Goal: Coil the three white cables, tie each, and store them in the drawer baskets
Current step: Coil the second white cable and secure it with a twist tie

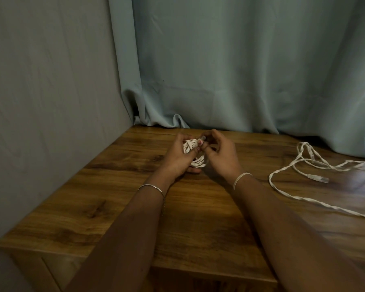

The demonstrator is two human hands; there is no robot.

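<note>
The left hand (178,157) is clutching a coiled white cable (193,151) while the right hand (218,153) is pinching its connector end; tying seems next, needing the tail wrapped snugly around

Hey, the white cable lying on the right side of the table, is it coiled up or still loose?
Loose. The cable on the right sprawls uncoiled across the table, its plug end lying free.

Wood-grain counter (198,218), loose white cables (291,165) lay sprawled on its right side, clear plug (318,178) resting flat, curtain hem (177,121) touched the back edge.
</note>
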